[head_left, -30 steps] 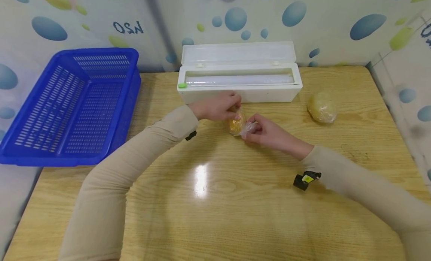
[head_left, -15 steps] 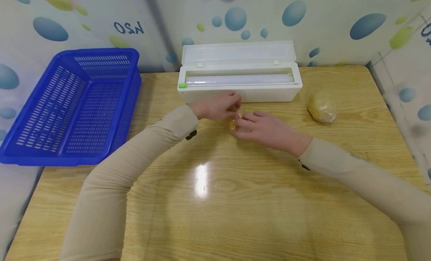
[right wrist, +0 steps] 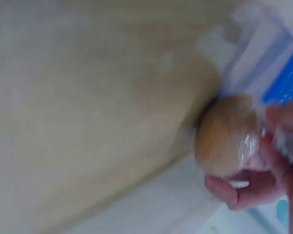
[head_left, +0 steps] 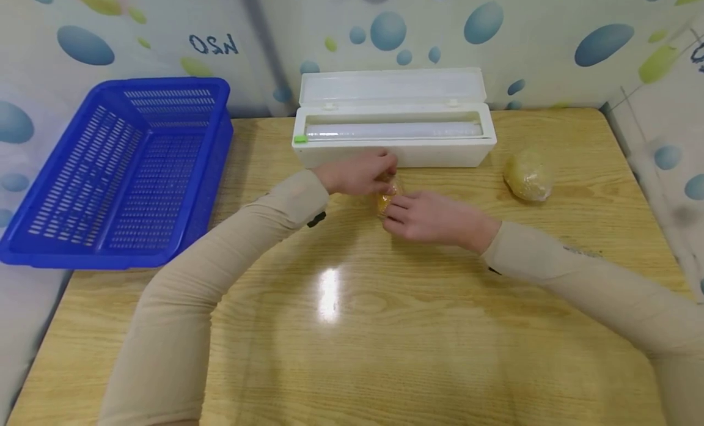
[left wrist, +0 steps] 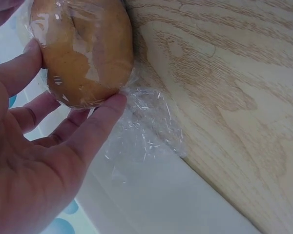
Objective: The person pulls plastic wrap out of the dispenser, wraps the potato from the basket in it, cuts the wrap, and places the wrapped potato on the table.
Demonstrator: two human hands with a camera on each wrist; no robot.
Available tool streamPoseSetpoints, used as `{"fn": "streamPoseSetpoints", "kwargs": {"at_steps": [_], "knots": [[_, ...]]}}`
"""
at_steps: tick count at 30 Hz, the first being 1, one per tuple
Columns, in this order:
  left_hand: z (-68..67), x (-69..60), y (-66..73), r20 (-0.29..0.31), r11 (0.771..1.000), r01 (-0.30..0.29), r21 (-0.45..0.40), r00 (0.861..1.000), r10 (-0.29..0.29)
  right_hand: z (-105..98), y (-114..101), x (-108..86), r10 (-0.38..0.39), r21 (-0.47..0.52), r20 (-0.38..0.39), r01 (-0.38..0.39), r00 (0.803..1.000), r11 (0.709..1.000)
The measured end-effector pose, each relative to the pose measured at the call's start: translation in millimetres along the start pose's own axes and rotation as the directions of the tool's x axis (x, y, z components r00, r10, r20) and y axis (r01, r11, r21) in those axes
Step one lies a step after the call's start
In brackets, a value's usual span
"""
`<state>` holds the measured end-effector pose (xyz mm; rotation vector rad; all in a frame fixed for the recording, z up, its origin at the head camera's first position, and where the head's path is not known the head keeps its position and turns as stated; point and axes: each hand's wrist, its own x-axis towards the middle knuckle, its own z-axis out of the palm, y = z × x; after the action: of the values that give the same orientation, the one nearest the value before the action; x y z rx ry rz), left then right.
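Observation:
My left hand point(head_left: 359, 172) holds an orange-brown round item point(head_left: 388, 200) wrapped in clear film, in front of the white box. In the left wrist view, its fingers curl round the lower side of the wrapped item point(left wrist: 90, 53). A loose end of cling film point(left wrist: 146, 124) sticks out beside those fingertips. At the item's other side is my right hand point(head_left: 431, 218), its fingers bent close against it. The right wrist view is blurred; there a crumpled bunch of film point(right wrist: 289, 144) lies between fingers at the right edge, next to the wrapped item point(right wrist: 224, 136).
Behind the hands stands an open white cling film box point(head_left: 440, 154) with a film roll point(head_left: 393, 131) inside. A paler yellowish wrapped ball point(head_left: 528, 175) rests on the wooden table point(head_left: 352, 352) to the right. At the left is a blue plastic basket point(head_left: 211, 169).
My right hand pinched a film tail at the item's near right side, then turned over and closed in against it. My left hand has hardly moved.

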<state>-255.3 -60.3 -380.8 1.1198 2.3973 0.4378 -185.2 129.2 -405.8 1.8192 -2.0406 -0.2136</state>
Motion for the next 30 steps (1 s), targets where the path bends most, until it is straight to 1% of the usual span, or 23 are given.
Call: {"fn": "streamPoseSetpoints", "kwargs": {"at_steps": [1,2,3,4,5,7,8,10,12,13,15,16,17,19,20,22,23,24,25,26,27,29,30], "knots": [[0.1,0.2,0.1,0.001,1.0,0.006,-0.006,1.0,-0.006,0,-2,-0.3,0.063,0.053,-0.007,-0.062,0.998,0.997],[0.0,0.2,0.1,0.0,1.0,0.01,-0.012,1.0,-0.01,0,-5,-0.4,0.136,0.114,-0.008,-0.134,0.991,0.984],[0.1,0.3,-0.2,-0.002,1.0,0.012,-0.016,1.0,-0.012,-1,-7,-0.1,0.215,0.181,-0.006,-0.211,0.977,0.961],[0.1,0.5,-0.4,-0.004,1.0,0.014,-0.017,1.0,-0.014,-1,-9,0.7,0.297,0.247,0.0,-0.288,0.955,0.925],[0.2,0.5,-0.6,-0.009,1.0,0.011,-0.018,1.0,-0.012,-3,-11,2.1,0.372,0.303,0.018,-0.359,0.928,0.883],[0.6,1.0,-1.0,-0.017,1.0,0.009,-0.01,1.0,-0.009,-7,-13,6.9,0.488,0.39,0.074,-0.475,0.87,0.789],[0.7,1.2,-0.9,-0.02,1.0,0.007,-0.003,1.0,-0.008,-8,-12,9.8,0.525,0.415,0.108,-0.518,0.844,0.748],[1.0,1.6,-0.3,-0.023,1.0,0.006,0.004,1.0,-0.006,-12,-8,16.7,0.567,0.448,0.192,-0.585,0.801,0.675],[1.2,1.7,0.5,-0.026,1.0,0.0,0.012,1.0,0.0,-15,-3,22.6,0.579,0.466,0.264,-0.627,0.772,0.624],[1.3,1.8,0.8,-0.027,1.0,-0.006,0.017,1.0,0.007,-16,1,25.1,0.574,0.474,0.295,-0.639,0.764,0.606],[1.4,1.7,1.4,-0.027,1.0,-0.016,0.014,1.0,0.016,-18,8,28.1,0.554,0.488,0.344,-0.648,0.758,0.584],[1.5,1.8,1.7,-0.027,1.0,-0.021,0.019,0.999,0.021,-19,11,28.3,0.537,0.503,0.364,-0.646,0.761,0.574],[1.3,1.6,2.3,-0.025,1.0,-0.02,0.019,0.999,0.02,-21,14,27.8,0.515,0.526,0.387,-0.642,0.765,0.558],[1.3,1.6,3.1,-0.019,1.0,-0.015,0.022,1.0,0.015,-24,19,23.9,0.445,0.596,0.42,-0.61,0.791,0.522],[1.2,1.7,3.6,-0.014,1.0,-0.009,0.02,1.0,0.01,-27,22,20.7,0.4,0.633,0.43,-0.586,0.81,0.506],[1.1,2.4,4.1,-0.005,1.0,-0.005,0.017,1.0,0.005,-33,25,12.4,0.296,0.692,0.461,-0.548,0.836,0.469],[1.0,2.8,4.0,0.001,1.0,-0.002,0.013,1.0,0.002,-36,26,8.2,0.248,0.71,0.465,-0.526,0.85,0.469],[1.1,3.3,3.6,0.004,1.0,-0.001,0.009,1.0,0.001,-38,26,4.4,0.204,0.722,0.453,-0.491,0.868,0.487],[1.1,3.7,3.2,0.007,1.0,0.0,0.009,1.0,0.0,-39,26,1.4,0.175,0.716,0.439,-0.461,0.881,0.524],[1.0,4.2,2.7,0.011,1.0,0.001,0.005,1.0,-0.001,-38,25,-0.8,0.155,0.699,0.416,-0.424,0.896,0.576],[0.9,4.5,2.1,0.015,1.0,0.003,0.005,1.0,-0.003,-36,23,-1.9,0.142,0.665,0.387,-0.382,0.911,0.642],[0.5,4.6,1.7,0.024,1.0,0.01,0.009,1.0,-0.011,-30,20,-2.1,0.124,0.537,0.3,-0.275,0.946,0.798],[0.2,4.7,1.7,0.027,1.0,0.013,0.01,1.0,-0.014,-27,19,-1.9,0.113,0.462,0.261,-0.227,0.959,0.858]]}}
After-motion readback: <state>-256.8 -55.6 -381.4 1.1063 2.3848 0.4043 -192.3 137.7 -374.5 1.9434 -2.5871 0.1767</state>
